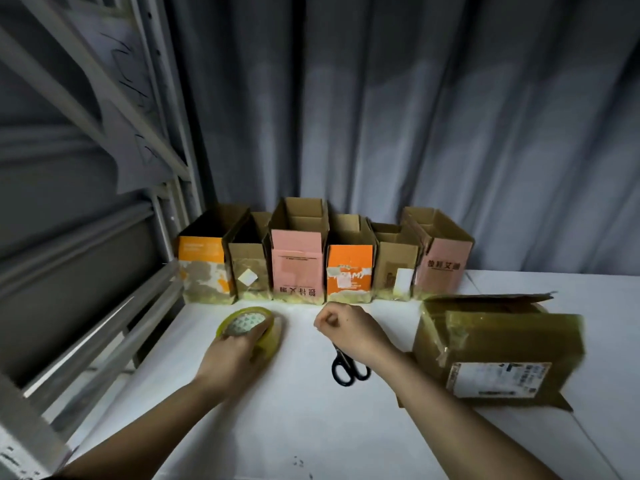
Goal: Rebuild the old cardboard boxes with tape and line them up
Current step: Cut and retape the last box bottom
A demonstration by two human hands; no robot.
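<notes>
Six boxes (322, 258) stand aligned. Left hand (232, 355) grips tape (249, 327); right hand (349, 327) is fisted, apparently empty. Next: tape seventh box (498, 348).

Left forearm reaching from lower left toward frame centre, left hand (232, 355) palm down with fingers curled round something, right forearm rising from lower right, right hand (346, 329) loosely fisted, knuckles up, centre of frame
</notes>
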